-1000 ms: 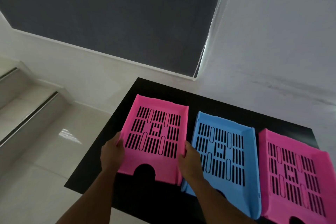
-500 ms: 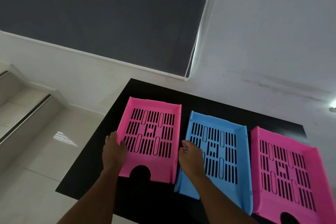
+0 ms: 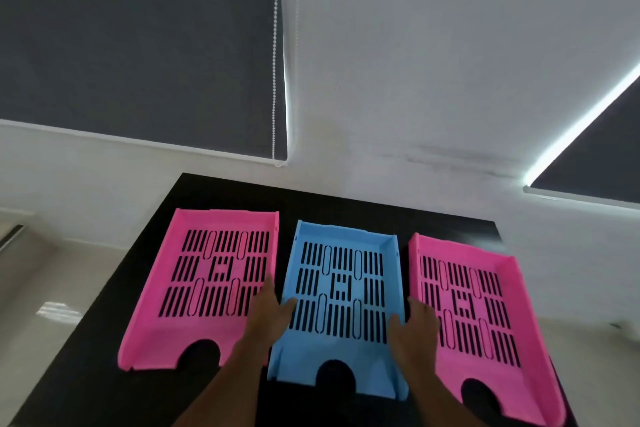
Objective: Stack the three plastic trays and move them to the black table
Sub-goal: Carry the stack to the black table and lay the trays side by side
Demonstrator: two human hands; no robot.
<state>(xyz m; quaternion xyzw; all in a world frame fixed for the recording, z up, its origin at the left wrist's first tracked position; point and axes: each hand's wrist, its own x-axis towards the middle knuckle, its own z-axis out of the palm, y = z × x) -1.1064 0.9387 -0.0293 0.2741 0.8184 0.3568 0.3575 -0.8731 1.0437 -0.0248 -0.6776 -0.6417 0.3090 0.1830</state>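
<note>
White walls fill the background, with a dark grey roller blind (image 3: 138,45) on the left whose beaded cord (image 3: 274,55) hangs down its right edge, and a corner of a second dark blind (image 3: 602,156) at the far right, rimmed by a bright line of light. Pale glossy floor (image 3: 52,288) shows to the left of the black flat-topped desk (image 3: 332,208), which reaches from the wall toward the camera.

Three slotted plastic letter trays lie flat on the desk in a row, each with its open, notched end facing the person. The left pink plastic tray (image 3: 207,288) sits just beside the blue plastic tray (image 3: 341,295) in the middle, and the right pink plastic tray (image 3: 485,322) lies just beside the blue one on the other side, running off toward the lower right corner. None is stacked on another.

Both bare forearms come up from the bottom edge. The left hand (image 3: 266,314) is at the blue tray's left wall, fingers lying over the gap toward the left pink tray and the thumb pressing inside on the blue slotted floor. The right hand (image 3: 417,326) is at the blue tray's right wall, thumb on the inner side and fingers over the edge of the right pink tray. Both hands thus clasp the blue tray by its side walls; whether it is raised off the desk cannot be told.
</note>
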